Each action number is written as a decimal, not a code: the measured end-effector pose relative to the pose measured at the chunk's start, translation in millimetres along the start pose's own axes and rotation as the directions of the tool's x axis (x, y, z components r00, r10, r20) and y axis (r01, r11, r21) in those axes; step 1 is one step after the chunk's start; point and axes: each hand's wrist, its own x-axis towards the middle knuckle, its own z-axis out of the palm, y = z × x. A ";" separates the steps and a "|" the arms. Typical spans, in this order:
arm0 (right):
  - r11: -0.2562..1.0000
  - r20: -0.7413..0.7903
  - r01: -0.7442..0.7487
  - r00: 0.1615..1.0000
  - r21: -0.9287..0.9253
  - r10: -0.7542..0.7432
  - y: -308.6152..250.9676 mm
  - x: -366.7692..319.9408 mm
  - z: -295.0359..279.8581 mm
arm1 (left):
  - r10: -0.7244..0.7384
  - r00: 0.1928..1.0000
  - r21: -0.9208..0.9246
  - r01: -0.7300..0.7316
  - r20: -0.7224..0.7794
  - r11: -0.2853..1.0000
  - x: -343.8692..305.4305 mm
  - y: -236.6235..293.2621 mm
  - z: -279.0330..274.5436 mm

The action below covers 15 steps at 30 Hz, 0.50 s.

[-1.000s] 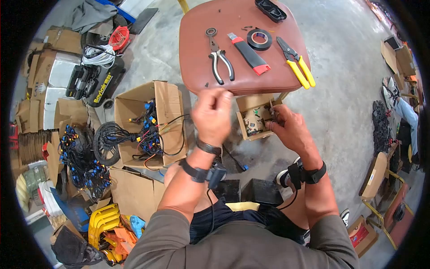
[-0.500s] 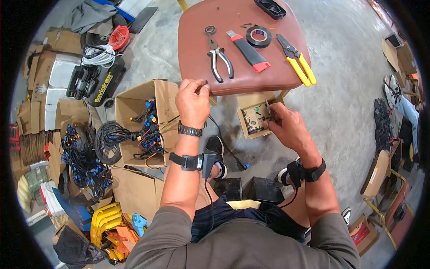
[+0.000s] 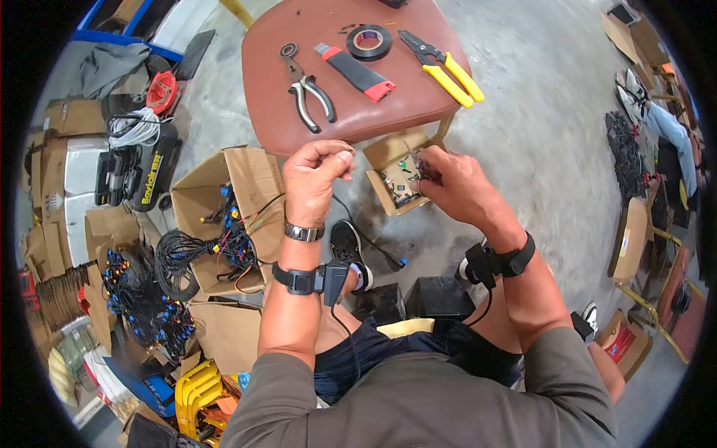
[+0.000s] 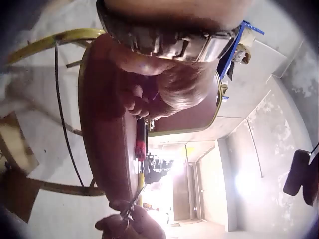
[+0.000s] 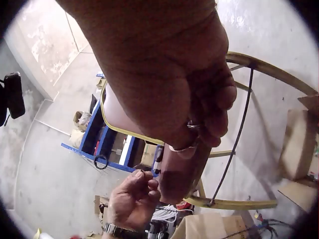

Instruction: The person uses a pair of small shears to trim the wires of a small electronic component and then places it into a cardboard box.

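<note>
My left hand (image 3: 310, 179) is raised just in front of the chair seat (image 3: 261, 97), thumb and fingertips pinching a small dark scrap (image 5: 142, 172) that is mostly covered. Beside it, over a small cardboard box (image 3: 379, 196) of little electronic parts, my right hand (image 3: 455, 183) grips a small pointed metal tool (image 4: 130, 205); the fingers hide most of this tool. On the seat lie pliers (image 3: 310, 93) with black-and-white handles, a red-and-black utility knife (image 3: 357, 73), a roll of black tape (image 3: 370, 42) and yellow-handled wire strippers (image 3: 444, 71).
A carton (image 3: 258, 179) of tangled cables stands left of my left hand, with a coiled black cable (image 3: 175, 257) hanging out. Black blocks (image 3: 441, 299) sit on the floor between my feet. An air compressor (image 3: 149, 175) and flattened cardboard fill the far left.
My left hand has drawn back from the seat's front edge, where a dark scrap lay. The head view has shifted, so the chair sits further left. My right hand stays at the small box.
</note>
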 end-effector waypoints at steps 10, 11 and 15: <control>0.997 -0.024 0.068 0.997 -0.034 -0.069 -0.3 -10.4 -7.5 | -0.134 0.977 -0.204 0.168 0.168 0.964 -8.4 -14.1 35.2; 0.997 -0.014 0.066 0.998 -0.028 -0.067 -1.1 -11.4 -8.4 | -0.125 0.977 -0.207 0.160 0.172 0.965 -8.6 -15.4 37.3; 0.998 0.033 0.053 0.998 -0.019 -0.053 2.2 -13.9 -7.4 | -0.105 0.986 -0.198 0.129 0.130 0.972 -7.6 -20.4 41.4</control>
